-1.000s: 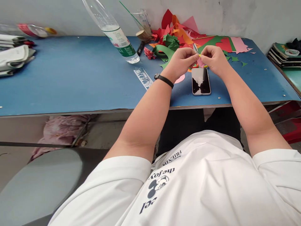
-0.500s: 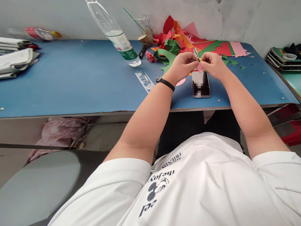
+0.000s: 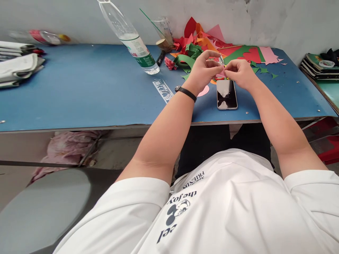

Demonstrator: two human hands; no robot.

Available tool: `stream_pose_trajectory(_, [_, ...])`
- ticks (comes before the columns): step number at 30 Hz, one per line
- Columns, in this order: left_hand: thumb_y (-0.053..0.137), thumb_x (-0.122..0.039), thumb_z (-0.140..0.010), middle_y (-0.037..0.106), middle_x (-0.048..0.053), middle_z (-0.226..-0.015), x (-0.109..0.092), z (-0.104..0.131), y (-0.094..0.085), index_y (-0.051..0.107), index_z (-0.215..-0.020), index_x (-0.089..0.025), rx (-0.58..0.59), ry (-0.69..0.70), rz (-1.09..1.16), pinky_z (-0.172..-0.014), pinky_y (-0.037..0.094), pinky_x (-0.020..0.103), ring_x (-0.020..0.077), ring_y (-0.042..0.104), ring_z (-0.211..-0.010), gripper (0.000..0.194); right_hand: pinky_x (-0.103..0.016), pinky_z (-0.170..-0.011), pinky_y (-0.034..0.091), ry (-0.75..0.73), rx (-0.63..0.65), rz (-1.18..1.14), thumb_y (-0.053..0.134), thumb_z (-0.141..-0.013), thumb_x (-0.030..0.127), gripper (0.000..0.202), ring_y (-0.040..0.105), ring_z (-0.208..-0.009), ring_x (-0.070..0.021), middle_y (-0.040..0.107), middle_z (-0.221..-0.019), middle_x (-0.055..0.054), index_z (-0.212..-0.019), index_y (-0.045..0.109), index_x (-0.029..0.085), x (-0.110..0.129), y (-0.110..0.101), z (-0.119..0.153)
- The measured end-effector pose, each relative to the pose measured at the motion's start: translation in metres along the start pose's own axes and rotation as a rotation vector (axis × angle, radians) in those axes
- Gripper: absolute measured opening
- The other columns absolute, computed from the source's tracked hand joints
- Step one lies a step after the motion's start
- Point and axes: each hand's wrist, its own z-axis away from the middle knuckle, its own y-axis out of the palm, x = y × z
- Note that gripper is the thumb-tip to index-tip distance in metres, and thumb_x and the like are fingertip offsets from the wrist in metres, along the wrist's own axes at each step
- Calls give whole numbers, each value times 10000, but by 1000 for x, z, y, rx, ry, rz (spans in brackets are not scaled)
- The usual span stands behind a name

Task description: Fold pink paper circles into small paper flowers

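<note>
Between my fingertips, above the far end of the phone (image 3: 227,94), is a small piece of pink paper (image 3: 220,74). My left hand (image 3: 203,71) pinches it from the left, its index finger raised and arched. My right hand (image 3: 240,72) closes on its right side with thumb and index finger together. Scissors (image 3: 221,60) lie just behind the hands, their blades pointing away and their handles mostly hidden. A pink paper disc (image 3: 203,91) rests beside my left wrist, partly covered by it.
A clear stencil ruler (image 3: 162,90) and a water bottle (image 3: 140,53) are left of my arms. Colored paper scraps (image 3: 194,51) heap against the wall, near a crumpled pink paper flower (image 3: 170,64). Folded newspapers (image 3: 19,67) lie far left, stacked books (image 3: 317,67) far right.
The left index finger has lifted and arched away from the thumb. The pink paper has shifted slightly left and up, and the right fingers have closed in a little.
</note>
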Motion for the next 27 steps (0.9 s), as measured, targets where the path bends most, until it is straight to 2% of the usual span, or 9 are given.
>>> stream_pose_trajectory(2, [1088,-166,-880,796,-36,-855,1,0,1,788,-1120,-346,-10,0,13,-822,625,398,264,862,-973,424,-493,-840,714,1,-9,-12,1049,-1028,358,450,702,-881,-305,625,-813,-31,-841,645,290,-2,1,-1])
stream_pose_trajectory(5, [1094,-203,-898,791,-36,-828,2,1,1,840,-1115,-368,3,-3,33,-906,608,430,268,817,-1036,373,-502,-843,726,6,-19,-40,1056,-1026,392,460,702,-864,-305,601,-791,-22,-853,641,294,-4,1,-1])
stream_pose_trajectory(10, [1043,-269,-957,746,-25,-734,6,-2,-1,885,-1026,-402,37,4,27,-1075,592,485,296,788,-1184,217,-502,-849,733,-10,34,-40,1016,-1063,361,374,710,-864,-298,676,-828,-41,-889,694,286,-6,1,-1])
stream_pose_trajectory(13, [1036,-268,-957,821,-14,-855,10,-7,-3,893,-936,-327,18,23,9,-979,607,456,247,783,-1000,156,-501,-851,735,-3,61,-26,1003,-1067,316,334,712,-857,-291,683,-836,-40,-910,711,280,-6,1,-1])
stream_pose_trajectory(16, [1056,-279,-986,822,4,-911,14,-11,-5,839,-863,-272,30,28,25,-871,616,410,202,753,-889,249,-501,-861,734,5,66,-40,1039,-1036,327,372,710,-855,-292,657,-826,-29,-919,688,290,-4,0,0])
stream_pose_trajectory(19, [1081,-309,-969,837,-1,-941,17,-13,-8,860,-918,-296,38,36,40,-867,621,405,196,744,-897,228,-491,-839,722,10,70,-64,1075,-978,363,429,702,-855,-300,618,-812,-15,-946,651,308,1,0,2])
stream_pose_trajectory(23, [1145,-462,-803,876,-29,-944,18,-11,-9,896,-959,-385,21,45,35,-895,599,452,217,707,-920,304,-466,-768,670,22,59,-46,1080,-930,364,452,652,-838,-298,579,-792,-6,-955,631,319,10,1,5])
stream_pose_trajectory(25, [1139,-554,-752,856,-23,-872,17,-10,-8,877,-916,-423,41,38,15,-922,600,480,261,741,-999,336,-435,-757,622,36,51,-47,1056,-945,322,420,612,-827,-275,593,-790,-7,-908,639,310,14,1,7])
stream_pose_trajectory(27, [1109,-596,-775,803,-9,-785,16,-10,-8,845,-882,-438,70,52,-2,-952,613,505,307,789,-1121,326,-400,-750,546,64,58,-94,979,-1012,258,366,564,-805,-237,614,-787,-9,-839,658,289,18,0,8])
